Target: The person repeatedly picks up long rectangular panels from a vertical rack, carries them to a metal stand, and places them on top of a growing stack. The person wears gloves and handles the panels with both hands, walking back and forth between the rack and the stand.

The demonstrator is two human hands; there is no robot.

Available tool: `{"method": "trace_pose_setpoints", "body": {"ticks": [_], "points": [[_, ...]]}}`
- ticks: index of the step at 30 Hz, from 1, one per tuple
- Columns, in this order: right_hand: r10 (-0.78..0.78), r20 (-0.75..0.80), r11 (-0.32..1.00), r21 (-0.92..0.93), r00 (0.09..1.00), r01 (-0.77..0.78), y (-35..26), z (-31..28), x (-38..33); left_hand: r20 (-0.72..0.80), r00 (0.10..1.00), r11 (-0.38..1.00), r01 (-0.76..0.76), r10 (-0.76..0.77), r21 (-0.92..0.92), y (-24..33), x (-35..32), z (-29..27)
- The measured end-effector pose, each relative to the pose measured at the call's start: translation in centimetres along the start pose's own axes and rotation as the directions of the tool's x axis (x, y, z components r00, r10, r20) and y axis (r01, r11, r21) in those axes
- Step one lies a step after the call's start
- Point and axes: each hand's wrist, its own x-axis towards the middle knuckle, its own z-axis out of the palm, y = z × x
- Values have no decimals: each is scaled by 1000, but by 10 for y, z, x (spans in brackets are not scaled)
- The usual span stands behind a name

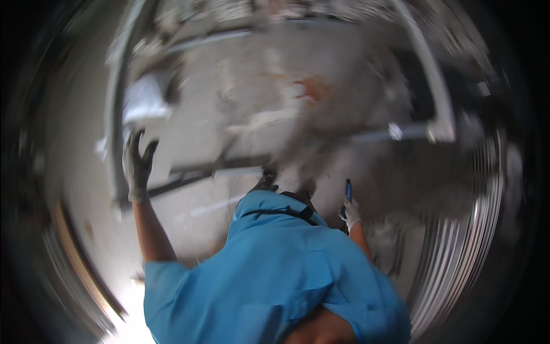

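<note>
My left hand (138, 166), in a pale grey glove, is raised beside the left bar of a grey rectangular frame (116, 92). Its thumb and fingers are apart, with nothing visible between them. I cannot tell whether it touches the bar. Low at my right side, my gloved right hand (352, 214) is closed around a slim blue tool with a dark tip (348, 190). The tip points away from me, and the exact kind is too small and blurred to make out. Both hands are well apart.
The frame spreads across the stained concrete floor (195, 120) before my feet. A white sheet or bag (145, 97) lies inside its left bar. Long metal lengths (458, 252) are stacked at the right. A brown-edged long piece (86, 258) runs along the lower left. Motion blurs much of the view.
</note>
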Motion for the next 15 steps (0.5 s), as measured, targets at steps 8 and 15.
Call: {"method": "trace_pose_setpoints", "body": {"ticks": [8,15], "points": [[225,-231,846,528,947,-73,71,-19,-33,597,580,832,-360,554,-421,194,53,198],[372,-357,715,699,857,-19,156,-78,-35,306,-17,266,-454,952,-851,468,9,269]]}}
